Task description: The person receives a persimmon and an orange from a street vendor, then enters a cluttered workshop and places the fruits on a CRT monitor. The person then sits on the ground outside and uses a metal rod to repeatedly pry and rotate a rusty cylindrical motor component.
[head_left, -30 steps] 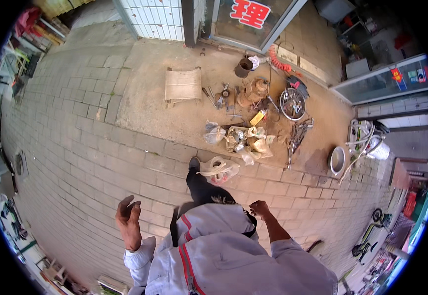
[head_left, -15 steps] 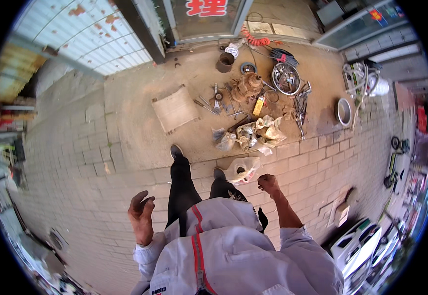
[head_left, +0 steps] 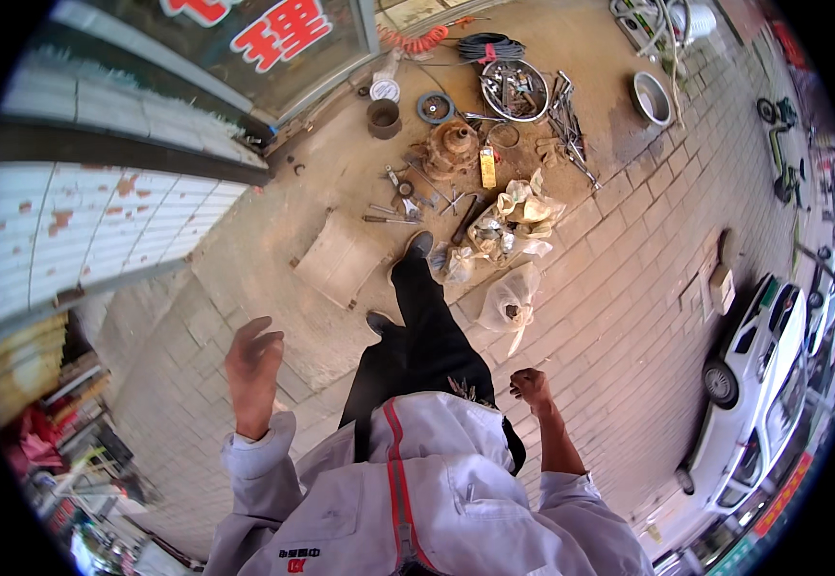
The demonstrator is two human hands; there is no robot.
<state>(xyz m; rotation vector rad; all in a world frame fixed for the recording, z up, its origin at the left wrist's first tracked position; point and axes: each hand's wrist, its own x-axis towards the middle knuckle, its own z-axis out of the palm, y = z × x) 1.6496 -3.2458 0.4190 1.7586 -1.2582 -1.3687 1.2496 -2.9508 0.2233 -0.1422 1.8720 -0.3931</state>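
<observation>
My left hand (head_left: 254,370) hangs at my left side over the paving with fingers parted, holding nothing that shows. On the right, my right hand (head_left: 533,386) is curled closed; the inside of its grip is hidden. A clear plastic bag (head_left: 512,298) with something dark in it lies on the ground nearest to that hand, apart from it. In front of my feet lies a pale flat mat (head_left: 345,257). Past it stand a rusty round metal housing (head_left: 451,149), a yellow box (head_left: 488,166) and several wrenches and hand tools (head_left: 406,192). Neither hand touches these things.
Opened bags of parts (head_left: 513,221) lie beyond the single bag. Farther off are a bowl of tools (head_left: 515,91), a metal basin (head_left: 652,99), a coiled black cable (head_left: 490,46) and a glass door (head_left: 293,58). A white car (head_left: 753,384) stands to the right.
My body has turned left and one foot has stepped forward beside the mat. The ground items have shifted in view. Both hands swing at my sides, and my left fingers have straightened somewhat.
</observation>
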